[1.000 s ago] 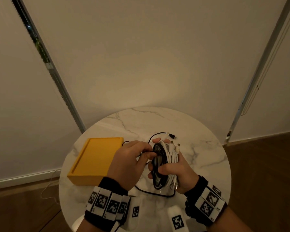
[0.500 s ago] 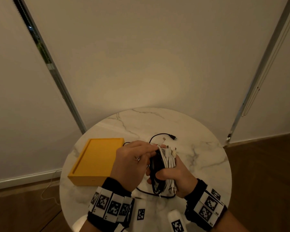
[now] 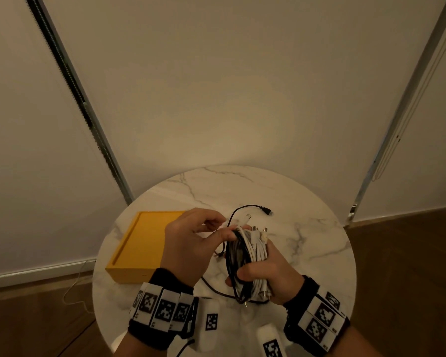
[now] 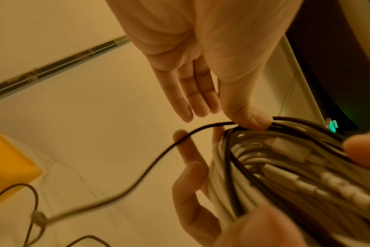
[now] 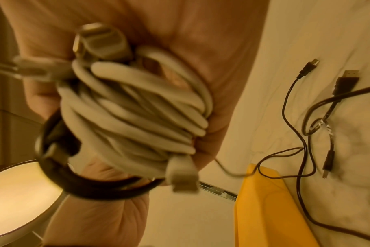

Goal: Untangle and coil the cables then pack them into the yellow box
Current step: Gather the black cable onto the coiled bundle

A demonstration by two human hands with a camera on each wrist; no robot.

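At lower centre of the head view, right hand [image 3: 265, 274] clamps the bundled white and black coiled cables [image 3: 247, 256] steady while left hand [image 3: 191, 243] pinches the loose thin black cable [image 4: 150, 157], likely feeding another loop; open yellow rectangular box [image 3: 139, 243] waits just left.

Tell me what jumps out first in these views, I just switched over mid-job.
The thick coiled bundle of white and black cables gripped in the right hand over the round white marble table. The left hand pinches a thin black cable strand against that coil. The flat yellow box sits left on the table.
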